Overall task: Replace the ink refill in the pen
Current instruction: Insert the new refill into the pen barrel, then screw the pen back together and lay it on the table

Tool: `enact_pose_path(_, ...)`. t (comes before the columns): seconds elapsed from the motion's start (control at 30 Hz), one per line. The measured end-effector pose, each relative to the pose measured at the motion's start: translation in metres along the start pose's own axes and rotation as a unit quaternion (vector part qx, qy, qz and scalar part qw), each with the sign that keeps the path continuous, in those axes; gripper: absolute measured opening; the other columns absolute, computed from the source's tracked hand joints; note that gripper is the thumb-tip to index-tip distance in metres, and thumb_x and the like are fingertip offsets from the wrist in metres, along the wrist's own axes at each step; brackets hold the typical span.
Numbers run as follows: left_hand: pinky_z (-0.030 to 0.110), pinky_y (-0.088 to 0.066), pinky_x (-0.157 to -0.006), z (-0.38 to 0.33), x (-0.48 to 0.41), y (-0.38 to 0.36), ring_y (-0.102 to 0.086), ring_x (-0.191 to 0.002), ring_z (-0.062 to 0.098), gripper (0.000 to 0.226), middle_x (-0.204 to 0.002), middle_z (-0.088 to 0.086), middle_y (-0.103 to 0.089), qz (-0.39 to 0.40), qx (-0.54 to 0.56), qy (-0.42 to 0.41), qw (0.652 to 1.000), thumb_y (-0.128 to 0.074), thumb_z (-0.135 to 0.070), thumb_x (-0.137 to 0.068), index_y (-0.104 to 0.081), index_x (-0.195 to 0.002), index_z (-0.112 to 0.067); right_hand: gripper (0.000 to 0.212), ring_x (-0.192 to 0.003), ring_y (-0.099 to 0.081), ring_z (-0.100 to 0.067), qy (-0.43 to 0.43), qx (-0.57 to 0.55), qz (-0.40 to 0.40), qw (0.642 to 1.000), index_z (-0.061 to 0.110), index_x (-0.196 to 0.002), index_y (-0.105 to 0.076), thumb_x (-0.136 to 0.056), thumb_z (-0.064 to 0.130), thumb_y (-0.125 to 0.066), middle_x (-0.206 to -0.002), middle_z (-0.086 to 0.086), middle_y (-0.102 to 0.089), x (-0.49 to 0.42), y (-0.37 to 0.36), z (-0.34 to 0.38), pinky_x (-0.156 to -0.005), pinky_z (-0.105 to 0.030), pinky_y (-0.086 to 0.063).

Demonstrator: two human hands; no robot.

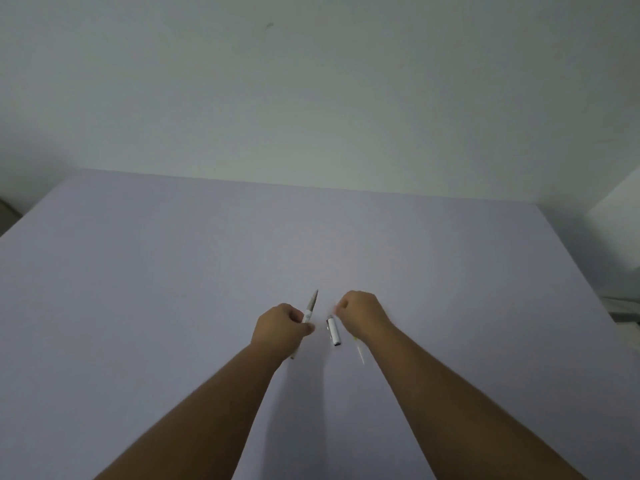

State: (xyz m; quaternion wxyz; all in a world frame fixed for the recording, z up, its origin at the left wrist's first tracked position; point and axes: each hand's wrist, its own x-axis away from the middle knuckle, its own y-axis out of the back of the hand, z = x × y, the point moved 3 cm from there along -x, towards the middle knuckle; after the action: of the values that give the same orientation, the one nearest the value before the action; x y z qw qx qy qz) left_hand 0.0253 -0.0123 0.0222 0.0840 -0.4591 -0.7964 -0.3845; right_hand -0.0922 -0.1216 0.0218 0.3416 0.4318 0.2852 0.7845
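Observation:
My left hand (280,329) is closed around a white pen (310,308) whose grey tapered tip points up and away from me; the pen's back end pokes out below my wrist. A white pen cap (334,330) with a metal clip lies on the table between my hands. My right hand (360,315) hovers just right of the cap, fingers curled in and blurred; I cannot tell whether anything is in it. A thin pale refill (360,353) lies on the table, partly hidden under my right wrist.
A large pale lilac table (173,289) fills the lower view and ends at a plain white wall (311,98). A white object (616,220) stands past the table's right edge.

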Motion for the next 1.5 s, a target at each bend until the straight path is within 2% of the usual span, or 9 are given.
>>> enact_pose_path(0.07,0.021,-0.041,-0.052,0.004,-0.001,-0.001,-0.053,-0.065,0.01,0.015,-0.075,-0.003,-0.058,0.003,0.017,0.012,1.0,-0.072,-0.022,-0.079,-0.058,-0.075,-0.018,0.018,-0.085,-0.063,-0.03,-0.005,0.056,0.015,0.998,0.013,-0.07,-0.055,-0.088,0.012,-0.051,-0.068,-0.003,-0.055,-0.006,-0.017,-0.005,-0.06,-0.026,-0.041)
enact_pose_path(0.2,0.023,-0.046,-0.059,0.009,-0.003,-0.005,-0.054,-0.066,0.013,0.016,-0.074,-0.002,-0.059,0.016,0.038,0.024,0.999,-0.074,-0.022,-0.078,-0.059,-0.074,-0.017,0.022,-0.104,-0.062,-0.033,0.012,0.091,-0.033,0.995,0.005,-0.107,-0.057,-0.091,0.017,-0.048,-0.109,-0.013,-0.065,-0.011,-0.036,-0.006,-0.071,-0.03,-0.041)
enact_pose_path(0.47,0.03,-0.049,-0.068,0.015,-0.006,-0.006,-0.055,-0.067,0.015,0.019,-0.071,-0.002,-0.059,0.036,0.052,0.03,0.998,-0.077,-0.022,-0.076,-0.059,-0.071,-0.018,0.027,-0.111,-0.06,-0.031,-0.008,0.06,-0.043,0.997,0.006,-0.116,-0.052,-0.092,0.019,-0.048,-0.118,-0.013,-0.063,-0.015,-0.049,-0.008,-0.086,-0.036,-0.05)
enact_pose_path(0.57,0.03,-0.048,-0.068,0.016,-0.006,-0.006,-0.054,-0.065,0.015,0.019,-0.07,-0.002,-0.059,0.043,0.046,0.031,0.998,-0.077,-0.022,-0.075,-0.059,-0.07,-0.018,0.029,-0.101,-0.063,-0.031,-0.021,-0.019,-0.059,0.998,0.005,-0.104,-0.063,-0.094,0.028,-0.049,-0.103,-0.015,-0.067,-0.016,-0.04,-0.007,-0.086,-0.033,-0.049)
enact_pose_path(0.67,0.03,-0.047,-0.067,0.015,-0.005,-0.004,-0.054,-0.066,0.016,0.019,-0.071,-0.001,-0.059,0.047,0.041,0.033,0.998,-0.077,-0.022,-0.074,-0.06,-0.069,-0.018,0.032,-0.07,-0.061,-0.028,-0.048,-0.186,-0.068,0.979,0.005,-0.078,-0.072,-0.09,0.027,-0.053,-0.073,-0.012,-0.067,-0.02,-0.022,-0.005,-0.073,-0.033,-0.049)
enact_pose_path(0.77,0.027,-0.046,-0.063,0.013,-0.004,-0.004,-0.054,-0.067,0.015,0.017,-0.073,-0.001,-0.06,0.052,0.031,0.033,0.998,-0.077,-0.023,-0.075,-0.061,-0.072,-0.017,0.019,-0.059,-0.057,-0.02,-0.09,-0.448,-0.052,0.888,0.005,-0.07,-0.07,-0.085,0.014,-0.061,-0.065,-0.009,-0.065,-0.018,-0.006,-0.001,-0.071,-0.033,-0.05)
enact_pose_path(0.87,0.025,-0.045,-0.061,0.01,-0.001,-0.005,-0.053,-0.069,0.015,0.017,-0.074,-0.001,-0.059,0.056,0.028,0.026,0.998,-0.077,-0.023,-0.076,-0.061,-0.073,-0.017,0.019,-0.06,-0.058,-0.017,-0.067,-0.529,-0.027,0.846,0.009,-0.067,-0.065,-0.086,0.008,-0.062,-0.067,-0.009,-0.065,-0.013,0.006,0.007,-0.066,-0.026,-0.051)
enact_pose_path(1.1,0.028,-0.046,-0.064,0.001,0.005,-0.006,-0.053,-0.065,0.016,0.016,-0.072,0.001,-0.059,0.06,0.042,0.014,0.997,-0.076,-0.021,-0.076,-0.061,-0.074,-0.015,0.012,-0.068,-0.063,-0.019,-0.041,-0.507,0.016,0.861,0.008,-0.074,-0.067,-0.086,0.008,-0.063,-0.076,-0.012,-0.069,-0.001,0.001,0.009,-0.065,-0.025,-0.053)
enact_pose_path(1.5,0.03,-0.046,-0.064,-0.004,0.009,-0.01,-0.052,-0.064,0.017,0.015,-0.072,0.003,-0.058,0.043,0.063,0.01,0.997,-0.074,-0.019,-0.078,-0.06,-0.072,-0.015,0.011,-0.061,-0.061,-0.016,-0.01,-0.486,0.078,0.87,0.003,-0.078,-0.069,-0.086,0.008,-0.064,-0.074,-0.01,-0.068,0.011,-0.003,0.003,-0.06,-0.022,-0.054)
